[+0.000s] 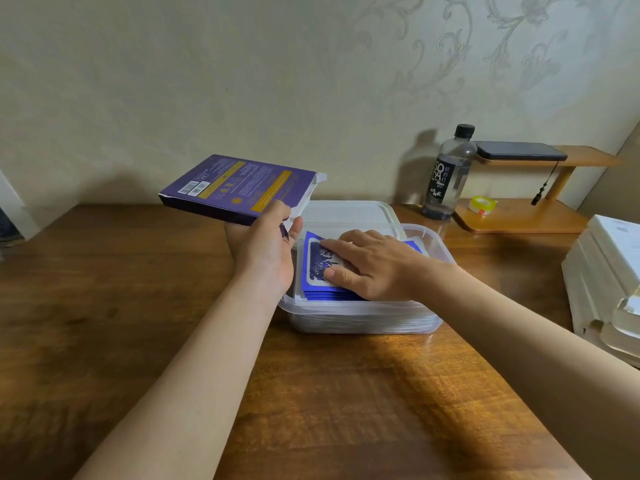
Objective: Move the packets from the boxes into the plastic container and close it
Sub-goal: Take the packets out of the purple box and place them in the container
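Grips one purple box in left hand, fingers clamped on its near edge, lifted off worktop. Long axis left-right, open flap end pointing right. Presses right hand flat, fingers straight and slightly apart, on blue packets stacked flat in one clear plastic container. Several packet edges showing; exact count and long axis cannot be told. One lid just behind container. One bottle, one tape roll far right.
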A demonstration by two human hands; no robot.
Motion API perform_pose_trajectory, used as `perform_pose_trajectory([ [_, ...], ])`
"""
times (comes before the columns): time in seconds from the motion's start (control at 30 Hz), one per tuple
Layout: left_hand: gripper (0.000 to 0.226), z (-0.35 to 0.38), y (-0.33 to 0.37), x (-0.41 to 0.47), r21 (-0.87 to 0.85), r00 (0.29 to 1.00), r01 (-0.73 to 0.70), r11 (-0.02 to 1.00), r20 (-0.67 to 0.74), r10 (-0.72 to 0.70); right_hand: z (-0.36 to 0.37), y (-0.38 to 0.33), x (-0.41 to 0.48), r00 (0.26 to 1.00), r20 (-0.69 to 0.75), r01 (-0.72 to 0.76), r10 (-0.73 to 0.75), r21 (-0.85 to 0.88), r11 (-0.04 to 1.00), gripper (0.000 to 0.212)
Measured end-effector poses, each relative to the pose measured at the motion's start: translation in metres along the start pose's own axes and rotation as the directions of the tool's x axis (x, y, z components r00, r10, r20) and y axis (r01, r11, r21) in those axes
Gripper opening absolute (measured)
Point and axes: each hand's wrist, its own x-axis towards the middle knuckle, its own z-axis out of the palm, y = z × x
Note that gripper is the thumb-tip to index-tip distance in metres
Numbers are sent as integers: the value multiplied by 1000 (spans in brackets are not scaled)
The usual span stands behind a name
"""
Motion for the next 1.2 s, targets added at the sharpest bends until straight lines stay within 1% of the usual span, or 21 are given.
perform_pose_trajectory([
  [0.1, 45, 0, 0, -1, 0, 1000, 1, 1000, 14, -1, -5, 0, -1, 1000, 8, 5, -5, 9, 1000, 72],
  [0.17, 40, 0, 0, -1, 2, 1000, 4, 1000, 19, -4, -11, -2, 0, 1000, -20, 4, -4, -15, 1000, 74],
  [0.27, 46, 0, 0, 1, -13, 1000, -4, 1000, 23, 4, -19, -12, 5, 999, -47, 14, -15, -19, 1000, 76],
  [0.33, 49, 0, 0, 0, -3, 1000, -12, 1000, 14, 12, -18, -18, 9, 999, -14, 46, -46, -27, 999, 81],
  [0.43, 49, 0, -1, -1, -4, 1000, -15, 1000, 17, 15, -10, -19, 13, 997, 36, 65, -64, -17, 998, 85],
  [0.57, 47, 2, 0, 0, -15, 1000, -16, 1000, 2, 16, -4, -20, 13, 998, 28, 58, -57, -25, 998, 86],
  [0.83, 48, 0, -1, 2, -15, 1000, -18, 1000, 9, 18, -2, -22, 13, 998, 44, 55, -52, -70, 996, 87],
  [0.9, 47, 0, 0, 1, -16, 1000, -12, 1000, 11, 12, -5, -20, 12, 998, 48, 41, -38, -62, 997, 85],
  [0.97, 45, 0, 0, 1, -3, 1000, -4, 1000, 24, 4, -13, -16, 8, 1000, 18, 7, -6, -13, 1000, 86],
  [1.07, 37, -3, -1, 2, 3, 999, 1, 1000, 32, -1, -22, -6, -1, 1000, 11, -15, 15, 12, 1000, 82],
  [1.2, 47, -2, -2, 2, 2, 999, 2, 1000, 32, -2, -18, 9, -12, 996, 79, -43, 41, 25, 999, 81],
])
